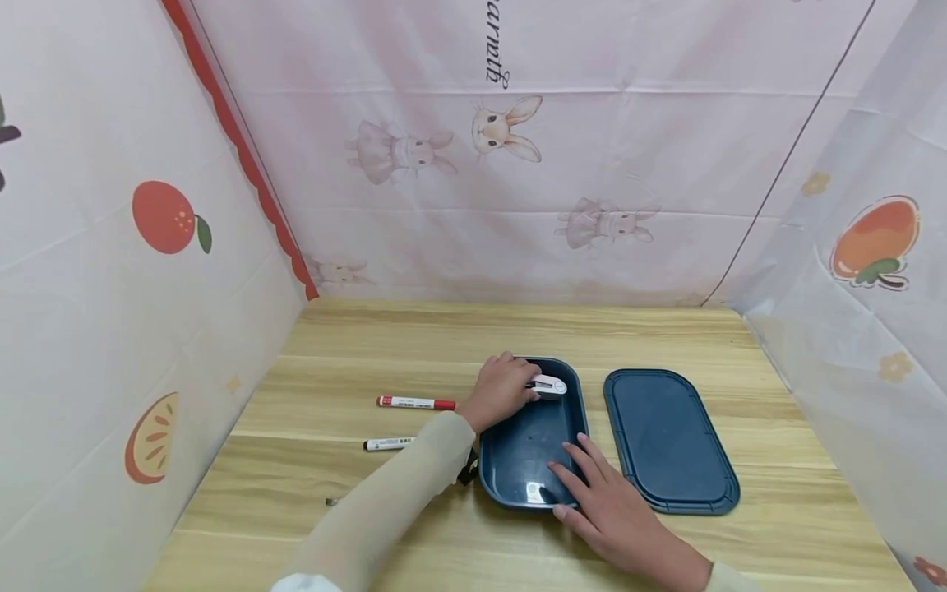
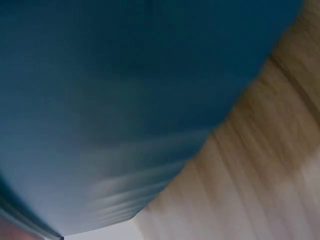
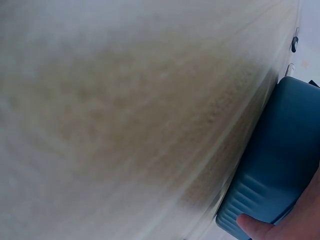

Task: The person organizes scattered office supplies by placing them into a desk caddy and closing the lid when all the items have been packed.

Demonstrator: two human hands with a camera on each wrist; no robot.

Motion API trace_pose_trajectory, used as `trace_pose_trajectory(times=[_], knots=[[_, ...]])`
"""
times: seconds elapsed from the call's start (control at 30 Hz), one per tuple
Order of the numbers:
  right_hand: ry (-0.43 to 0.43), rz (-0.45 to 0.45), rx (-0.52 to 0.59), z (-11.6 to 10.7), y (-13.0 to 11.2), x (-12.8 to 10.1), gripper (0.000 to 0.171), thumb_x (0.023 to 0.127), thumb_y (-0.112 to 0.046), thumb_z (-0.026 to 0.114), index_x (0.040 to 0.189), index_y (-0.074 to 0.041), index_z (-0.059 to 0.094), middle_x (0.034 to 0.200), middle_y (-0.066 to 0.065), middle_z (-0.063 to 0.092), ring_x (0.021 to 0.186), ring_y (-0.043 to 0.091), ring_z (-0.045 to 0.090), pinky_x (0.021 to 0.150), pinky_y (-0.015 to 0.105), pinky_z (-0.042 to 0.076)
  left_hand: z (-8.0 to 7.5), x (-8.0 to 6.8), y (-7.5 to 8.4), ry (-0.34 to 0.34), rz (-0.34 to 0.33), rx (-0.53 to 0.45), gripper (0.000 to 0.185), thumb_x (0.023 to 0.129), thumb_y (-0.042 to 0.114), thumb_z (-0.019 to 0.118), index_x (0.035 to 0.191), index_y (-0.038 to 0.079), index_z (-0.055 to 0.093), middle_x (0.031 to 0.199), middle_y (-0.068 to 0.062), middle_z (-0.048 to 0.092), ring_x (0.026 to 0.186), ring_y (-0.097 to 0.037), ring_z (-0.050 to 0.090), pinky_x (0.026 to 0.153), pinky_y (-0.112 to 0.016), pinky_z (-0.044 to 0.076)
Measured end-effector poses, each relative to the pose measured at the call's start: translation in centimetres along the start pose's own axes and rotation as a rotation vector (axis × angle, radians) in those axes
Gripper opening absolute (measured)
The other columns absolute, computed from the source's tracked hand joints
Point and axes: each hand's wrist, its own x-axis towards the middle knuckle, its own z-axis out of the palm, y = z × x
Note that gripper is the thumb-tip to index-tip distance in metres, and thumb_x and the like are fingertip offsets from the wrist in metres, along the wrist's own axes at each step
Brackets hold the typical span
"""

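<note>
In the head view my left hand (image 1: 501,390) reaches over the far left part of a dark blue plastic box (image 1: 521,460). Its fingers grip a small white-and-dark stapler (image 1: 549,386) close to the box's far wall; part of the stapler is hidden by the fingers. At the near right corner of the box, my right hand (image 1: 610,514) rests on the rim with fingers spread and straight. Its thumb (image 3: 254,225) lies against the outer wall in the right wrist view. The box's outer wall (image 2: 100,100) fills most of the left wrist view.
A matching blue lid (image 1: 669,440) lies flat on the wooden table (image 1: 784,493) right of the box. To the left are a red marker (image 1: 416,403) and a black-capped marker (image 1: 388,444), partly behind the left sleeve. A small metal-tipped item (image 1: 332,501) pokes out beside that sleeve.
</note>
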Motion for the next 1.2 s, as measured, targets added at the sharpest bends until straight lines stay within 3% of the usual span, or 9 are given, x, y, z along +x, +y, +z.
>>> trace_pose_trajectory(times=[0.33, 0.67, 0.97, 1.2], knots=[[0.022, -0.016, -0.019, 0.0, 0.0, 0.0, 0.056, 0.104, -0.058, 0.040, 0.150, -0.027, 0.048, 0.162, 0.008, 0.034, 0.156, 0.030, 0.013, 0.110, 0.056, 0.040, -0.2, 0.5, 0.3, -0.075, -0.001, 0.025, 0.027, 0.092, 0.044, 0.073, 0.111, 0.026, 0.073, 0.103, 0.008, 0.073, 0.081, -0.015, 0.044, 0.074, -0.031, 0.038], [0.050, -0.030, -0.038, 0.2, 0.1, 0.1, 0.054, 0.104, -0.056, 0.042, 0.149, -0.027, 0.050, 0.161, 0.009, 0.036, 0.155, 0.032, 0.016, 0.108, 0.056, 0.042, 0.1, 0.6, 0.7, -0.122, 0.007, 0.144, 0.044, 0.093, 0.048, 0.069, 0.131, 0.027, 0.066, 0.121, 0.007, 0.070, 0.099, -0.018, 0.052, 0.093, -0.037, 0.046], [-0.022, 0.004, -0.007, 0.1, 0.2, 0.1, 0.057, 0.104, -0.060, 0.036, 0.152, -0.030, 0.045, 0.164, 0.007, 0.030, 0.156, 0.029, 0.010, 0.112, 0.057, 0.038, -0.2, 0.5, 0.7, -0.132, -0.012, 0.106, 0.052, 0.094, 0.050, 0.067, 0.140, 0.026, 0.060, 0.131, 0.004, 0.066, 0.112, -0.020, 0.055, 0.100, -0.038, 0.046], [-0.017, 0.004, 0.001, 0.1, 0.2, 0.1, 0.056, 0.104, -0.058, 0.038, 0.153, -0.030, 0.045, 0.165, 0.007, 0.030, 0.157, 0.028, 0.009, 0.111, 0.058, 0.038, -0.8, 0.4, 0.8, -0.155, -0.041, 0.042, 0.057, 0.096, 0.055, 0.062, 0.145, 0.027, 0.055, 0.136, 0.004, 0.064, 0.119, -0.020, 0.054, 0.106, -0.041, 0.045]])
